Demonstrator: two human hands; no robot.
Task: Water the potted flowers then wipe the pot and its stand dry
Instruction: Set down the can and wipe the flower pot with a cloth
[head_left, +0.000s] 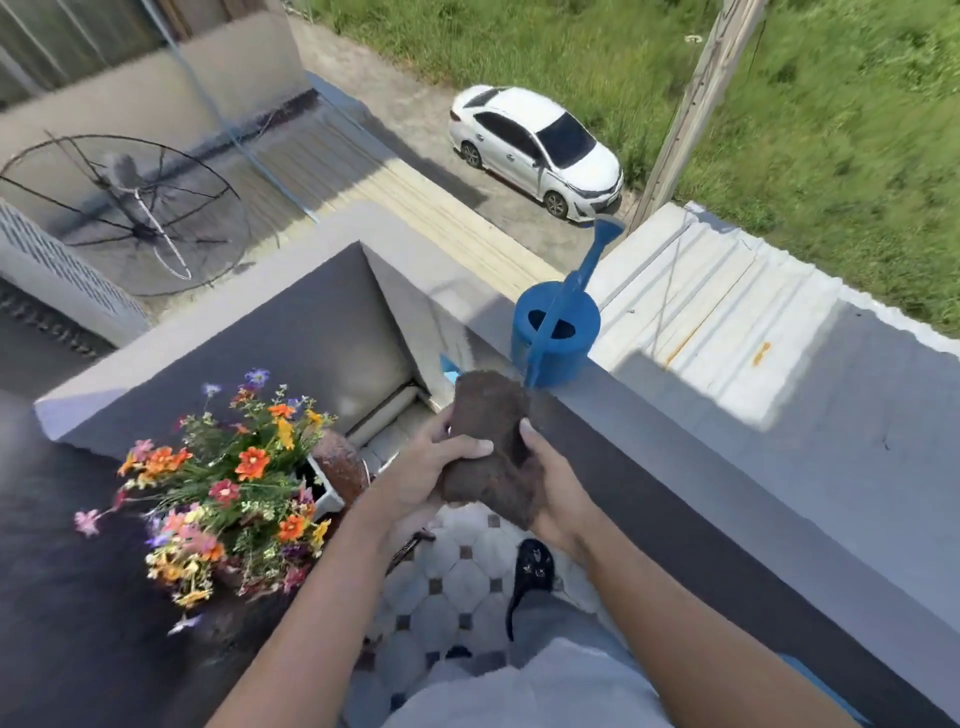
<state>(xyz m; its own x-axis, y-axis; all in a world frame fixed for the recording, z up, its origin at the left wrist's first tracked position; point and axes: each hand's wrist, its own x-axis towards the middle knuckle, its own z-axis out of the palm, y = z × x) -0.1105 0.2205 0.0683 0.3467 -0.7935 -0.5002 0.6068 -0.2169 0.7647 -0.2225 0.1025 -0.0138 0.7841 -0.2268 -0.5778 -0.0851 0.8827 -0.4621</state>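
A brown cloth (488, 447) is held between both hands in front of me, above the balcony floor. My left hand (421, 473) grips its left side and my right hand (550, 483) holds its right side. The potted flowers (223, 483), orange, pink, yellow and purple, stand at the lower left, with the white pot (324, 491) partly showing under the blooms. The stand is hidden below the flowers. A blue watering can (556, 332) sits upright on the grey balcony wall (675, 467), just beyond the cloth.
The balcony wall runs from the upper left corner down to the lower right. Tiled floor (457, 582) lies below my arms, with my black-socked foot (532, 569) on it. A reddish-brown round pot (340, 462) sits beside the flowers. Far below are a white car (535, 150), a roof and a satellite dish (124, 208).
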